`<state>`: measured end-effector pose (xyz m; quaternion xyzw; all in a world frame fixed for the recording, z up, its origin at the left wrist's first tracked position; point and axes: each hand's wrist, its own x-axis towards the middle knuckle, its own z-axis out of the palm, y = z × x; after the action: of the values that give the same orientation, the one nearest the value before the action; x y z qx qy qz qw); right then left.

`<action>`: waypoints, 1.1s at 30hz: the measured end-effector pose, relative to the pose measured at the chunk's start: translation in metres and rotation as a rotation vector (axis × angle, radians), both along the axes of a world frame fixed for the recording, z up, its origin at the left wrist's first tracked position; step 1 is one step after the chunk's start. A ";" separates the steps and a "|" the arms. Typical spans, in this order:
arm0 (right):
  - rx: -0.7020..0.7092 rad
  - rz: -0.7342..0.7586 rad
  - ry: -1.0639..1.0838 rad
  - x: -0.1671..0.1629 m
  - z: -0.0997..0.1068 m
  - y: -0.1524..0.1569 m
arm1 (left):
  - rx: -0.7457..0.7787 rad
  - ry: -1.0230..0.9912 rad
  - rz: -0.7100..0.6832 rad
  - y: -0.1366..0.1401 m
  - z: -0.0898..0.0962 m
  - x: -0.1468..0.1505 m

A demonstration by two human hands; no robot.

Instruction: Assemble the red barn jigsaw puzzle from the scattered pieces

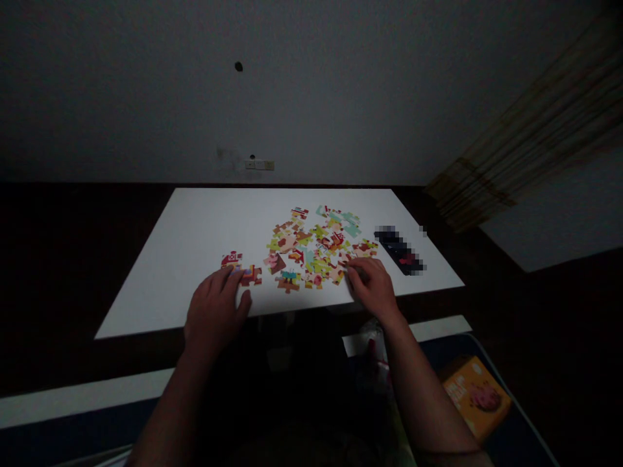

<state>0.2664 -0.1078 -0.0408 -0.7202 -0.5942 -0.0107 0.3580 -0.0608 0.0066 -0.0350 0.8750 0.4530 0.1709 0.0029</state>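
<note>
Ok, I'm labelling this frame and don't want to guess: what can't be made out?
All in the head view:
Dark object: identity lost to pixelation.
Pieces: some partly covered by the left hand.
Right hand: its fingers hide whether it holds anything.
Box: lettering too small to read.

Bare left forearm (172, 399) and bare right forearm (421, 389) extend forward, bare left hand (214, 308) palm down with thumb apart, bare right hand (374, 285) with fingers curled beside its thumb.
</note>
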 end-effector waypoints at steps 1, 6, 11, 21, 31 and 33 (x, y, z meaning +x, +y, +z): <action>0.006 -0.009 -0.005 -0.003 -0.003 -0.005 | 0.005 0.001 0.003 -0.001 -0.001 0.000; -0.007 -0.063 -0.132 -0.013 -0.019 -0.013 | 0.010 -0.034 0.008 -0.004 -0.004 -0.003; -0.021 -0.143 -0.178 -0.019 -0.023 -0.013 | -0.008 -0.089 0.008 -0.008 -0.004 -0.005; 0.071 -0.124 -0.079 -0.020 -0.029 -0.018 | 0.036 -0.087 0.002 -0.014 -0.002 -0.006; 0.082 -0.232 -0.060 -0.027 -0.032 -0.016 | 0.016 -0.103 -0.013 -0.012 -0.005 -0.006; 0.094 -0.237 -0.061 -0.027 -0.033 -0.015 | 0.021 -0.105 -0.017 -0.012 -0.006 -0.007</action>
<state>0.2389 -0.1230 -0.0742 -0.7672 -0.5142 -0.1027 0.3694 -0.0673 -0.0051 -0.0414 0.8685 0.4431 0.2214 0.0187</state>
